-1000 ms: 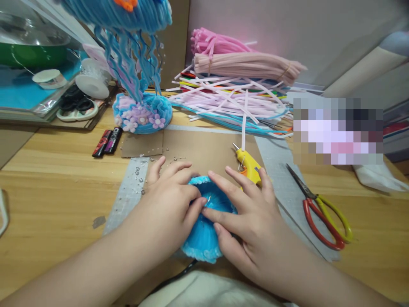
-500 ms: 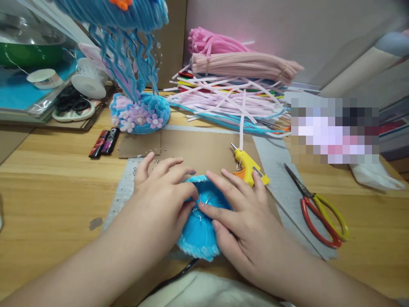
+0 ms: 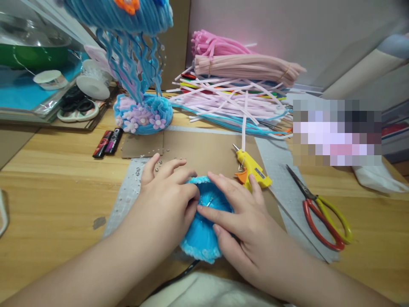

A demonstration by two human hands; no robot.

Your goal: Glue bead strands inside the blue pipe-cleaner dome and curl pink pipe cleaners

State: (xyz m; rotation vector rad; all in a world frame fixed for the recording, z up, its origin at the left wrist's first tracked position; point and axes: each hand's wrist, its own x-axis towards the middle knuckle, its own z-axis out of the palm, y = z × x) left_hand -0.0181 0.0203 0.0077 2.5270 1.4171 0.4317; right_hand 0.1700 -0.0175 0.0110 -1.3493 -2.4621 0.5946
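The table (image 3: 47, 187) is carrying everything, with a sheet of cardboard (image 3: 204, 149) lying across its middle. A tall blue jellyfish model (image 3: 134, 64) is standing at the back left, its flowered base (image 3: 142, 114) resting on the table. Behind the cardboard a heap of pipe cleaners (image 3: 236, 85) is lying in pink, white and mixed colours. Both hands are resting on a blue dome (image 3: 203, 232) made of pipe cleaners, which is sitting on the near edge of the cardboard, close to the person. The left hand (image 3: 166, 200) is covering the dome's left side with its fingers spread over the far rim, while its thumb is meeting the right forefinger at the dome's top. The right hand (image 3: 243, 221) is lying over the right side, fingers loosely spread, the forefinger pressing at a small shiny bit that is too small to make out. Red-and-yellow scissors (image 3: 322, 217) are lying to the right. A yellow glue gun (image 3: 252, 168) is lying just beyond the right hand. Two lighters (image 3: 108, 143) are lying left of the cardboard.
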